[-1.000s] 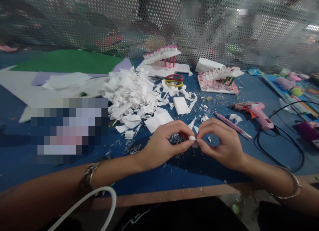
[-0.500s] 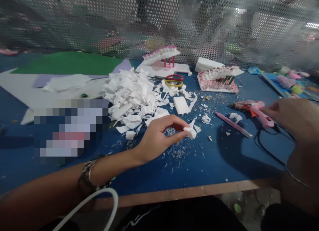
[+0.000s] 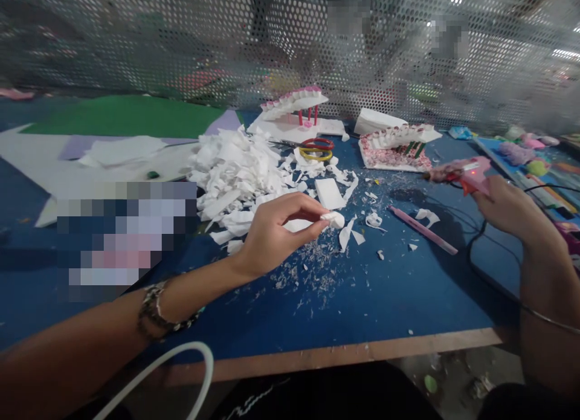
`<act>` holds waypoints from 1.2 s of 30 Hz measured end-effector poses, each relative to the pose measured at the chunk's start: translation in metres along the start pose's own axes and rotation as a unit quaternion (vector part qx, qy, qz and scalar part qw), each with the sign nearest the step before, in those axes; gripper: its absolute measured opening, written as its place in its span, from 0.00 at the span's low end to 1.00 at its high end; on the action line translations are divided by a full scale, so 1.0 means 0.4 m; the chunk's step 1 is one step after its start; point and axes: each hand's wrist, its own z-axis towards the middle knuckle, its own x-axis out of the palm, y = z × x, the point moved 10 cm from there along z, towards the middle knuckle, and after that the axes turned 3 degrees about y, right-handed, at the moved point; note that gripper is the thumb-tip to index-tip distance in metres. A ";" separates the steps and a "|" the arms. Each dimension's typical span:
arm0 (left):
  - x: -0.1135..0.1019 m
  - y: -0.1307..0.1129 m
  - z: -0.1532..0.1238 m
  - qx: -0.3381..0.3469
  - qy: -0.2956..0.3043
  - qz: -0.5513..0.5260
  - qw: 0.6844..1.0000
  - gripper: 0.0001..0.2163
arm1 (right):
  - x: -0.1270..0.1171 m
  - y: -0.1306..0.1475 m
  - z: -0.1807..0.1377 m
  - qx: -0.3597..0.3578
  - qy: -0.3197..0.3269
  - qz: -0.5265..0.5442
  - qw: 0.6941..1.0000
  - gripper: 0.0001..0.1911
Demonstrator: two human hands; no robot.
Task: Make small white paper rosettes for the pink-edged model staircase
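My left hand [image 3: 281, 229] pinches a small rolled piece of white paper [image 3: 335, 219] between thumb and fingertips, above the blue tabletop. At the right, my right hand [image 3: 512, 208] is wrapped round the handle of a pink hot glue gun [image 3: 471, 173], lifted off the table with its nozzle pointing left. A black cord hangs from the gun. Beneath the left hand lie fine white shreds. A heap of white paper scraps [image 3: 238, 172] sits beyond it, with a small white block [image 3: 330, 194] at its right side.
A pink pen [image 3: 421, 229] lies between the hands. Scissors with red and yellow handles [image 3: 316, 151] rest behind the block. Two small white stair models [image 3: 294, 103] [image 3: 399, 148] stand near a perforated metal screen [image 3: 181, 45]. Green sheet [image 3: 122, 115] lies back left.
My right hand has taken hold of the glue gun and raised it from the table. My left hand has shifted slightly left and up with the paper piece.
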 end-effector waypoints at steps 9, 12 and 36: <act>0.000 -0.055 -0.004 0.091 -0.009 0.109 0.990 0.04 | -0.113 0.230 -0.094 -0.089 -0.095 0.166 0.978 0.20; 0.005 -0.063 -0.008 0.103 0.003 0.136 0.985 0.05 | -0.122 0.309 -0.128 -0.126 -0.097 0.158 0.975 0.23; 0.024 -0.075 -0.011 0.109 0.033 0.151 0.982 0.02 | -0.111 0.399 -0.186 -0.222 -0.116 0.160 0.955 0.21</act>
